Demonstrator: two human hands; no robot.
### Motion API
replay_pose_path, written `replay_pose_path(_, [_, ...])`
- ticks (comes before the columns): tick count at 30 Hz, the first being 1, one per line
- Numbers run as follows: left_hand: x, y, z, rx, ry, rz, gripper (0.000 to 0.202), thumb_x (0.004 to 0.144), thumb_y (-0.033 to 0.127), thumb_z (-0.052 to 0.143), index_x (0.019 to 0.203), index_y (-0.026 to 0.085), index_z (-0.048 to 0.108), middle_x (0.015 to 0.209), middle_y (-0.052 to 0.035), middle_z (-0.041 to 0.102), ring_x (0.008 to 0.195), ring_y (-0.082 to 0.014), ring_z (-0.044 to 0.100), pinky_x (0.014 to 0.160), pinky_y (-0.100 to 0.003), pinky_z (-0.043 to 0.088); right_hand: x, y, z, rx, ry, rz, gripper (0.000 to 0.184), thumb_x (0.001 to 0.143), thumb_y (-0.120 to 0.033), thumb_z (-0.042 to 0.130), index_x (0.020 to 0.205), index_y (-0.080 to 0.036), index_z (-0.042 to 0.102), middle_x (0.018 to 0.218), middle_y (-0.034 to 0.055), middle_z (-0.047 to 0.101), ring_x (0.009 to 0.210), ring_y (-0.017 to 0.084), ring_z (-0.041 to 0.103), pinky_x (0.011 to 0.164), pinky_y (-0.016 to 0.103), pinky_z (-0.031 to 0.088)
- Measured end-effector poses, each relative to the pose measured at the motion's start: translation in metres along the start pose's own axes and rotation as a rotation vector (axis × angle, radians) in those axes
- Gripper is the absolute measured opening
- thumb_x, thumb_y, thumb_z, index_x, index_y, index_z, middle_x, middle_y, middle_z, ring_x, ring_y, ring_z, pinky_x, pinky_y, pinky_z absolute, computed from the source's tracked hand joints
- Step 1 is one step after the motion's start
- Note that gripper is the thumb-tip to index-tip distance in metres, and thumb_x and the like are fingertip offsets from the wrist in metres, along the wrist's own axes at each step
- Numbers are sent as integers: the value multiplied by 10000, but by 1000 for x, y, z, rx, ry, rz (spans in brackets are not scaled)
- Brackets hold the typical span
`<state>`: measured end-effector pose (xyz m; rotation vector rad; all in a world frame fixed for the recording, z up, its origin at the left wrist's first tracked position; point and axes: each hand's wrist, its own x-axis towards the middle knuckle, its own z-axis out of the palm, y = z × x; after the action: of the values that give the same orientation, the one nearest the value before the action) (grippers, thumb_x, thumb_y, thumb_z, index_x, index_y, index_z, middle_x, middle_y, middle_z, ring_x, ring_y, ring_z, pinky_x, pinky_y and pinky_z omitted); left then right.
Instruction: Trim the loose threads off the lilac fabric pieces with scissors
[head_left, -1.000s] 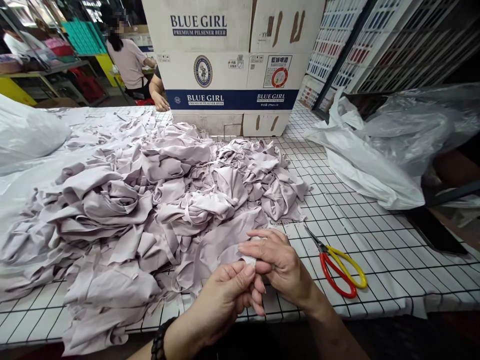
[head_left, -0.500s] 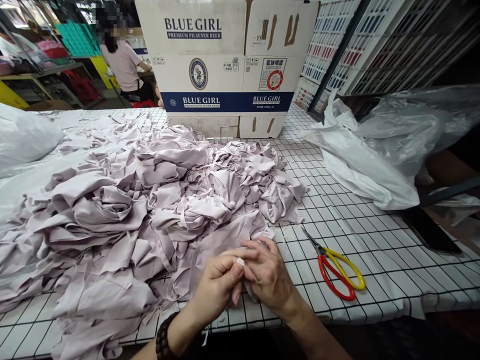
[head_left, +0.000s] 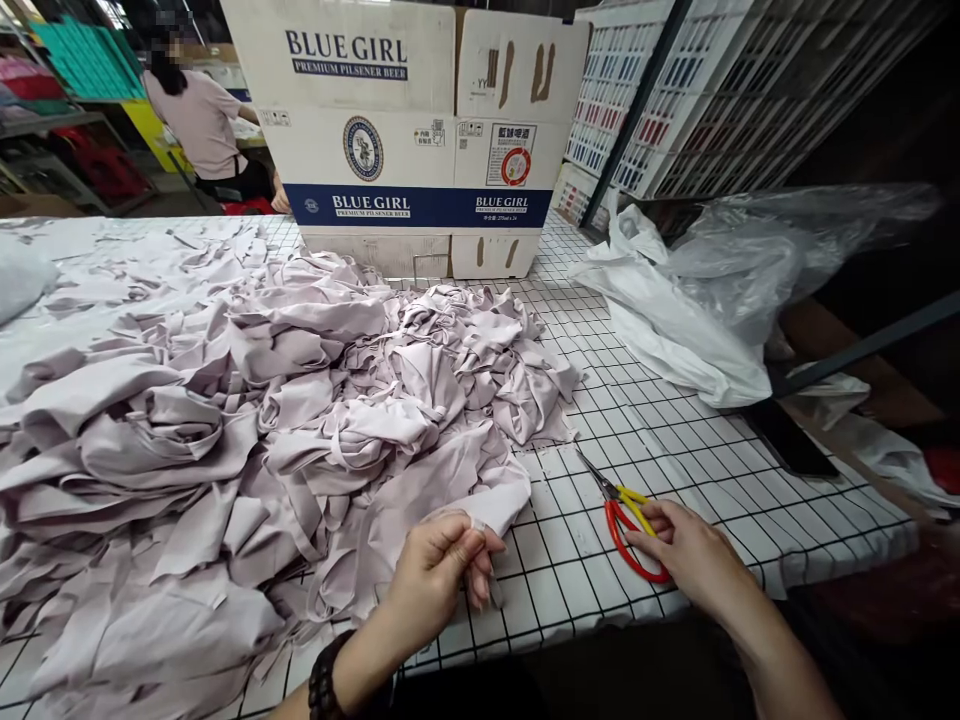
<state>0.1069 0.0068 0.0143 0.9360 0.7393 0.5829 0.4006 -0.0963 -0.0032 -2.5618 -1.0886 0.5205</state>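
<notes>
My left hand is closed, thumb and fingers pinching the edge of a pale mauve cloth piece, with a small white bit showing at the fingertips. A dark beaded bracelet circles that wrist. Over to the right, my right hand has its thumb and fingers closed on the yellow handle of the scissors. The scissors lie on the table, blades pointing to the far left, the red handle nearer me. A large heap of mauve cloth pieces spreads beside and beyond my left hand.
A Blue Girl beer carton stands behind the heap on the checked tablecloth. White plastic bags and a dark phone lie at right. Plastic crates are stacked beyond. A person sits at the back left.
My right hand has left my left hand, moved right and taken hold of the scissors' yellow handle. My left hand still pinches the cloth. The view has turned somewhat to the right.
</notes>
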Motion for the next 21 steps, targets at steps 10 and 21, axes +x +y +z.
replay_pose_path(10, [-6, 1, -3, 173, -94, 117, 479, 892, 563, 546, 941, 105, 678, 676, -8, 585, 575, -107, 590, 585, -228, 491, -27, -4, 3, 219, -158, -68, 322, 638, -445, 671, 862, -227, 589, 815, 47, 712, 766, 221, 688, 676, 304, 548])
replay_pose_path(21, [-7, 4, -7, 410, -135, 251, 392, 984, 425, 425, 877, 137, 669, 634, -17, 579, 589, -138, 562, 615, -249, 465, -82, -110, 2, 155, -170, -366, 383, 622, -412, 760, 835, -269, 475, 764, -34, 621, 701, 172, 586, 645, 270, 492])
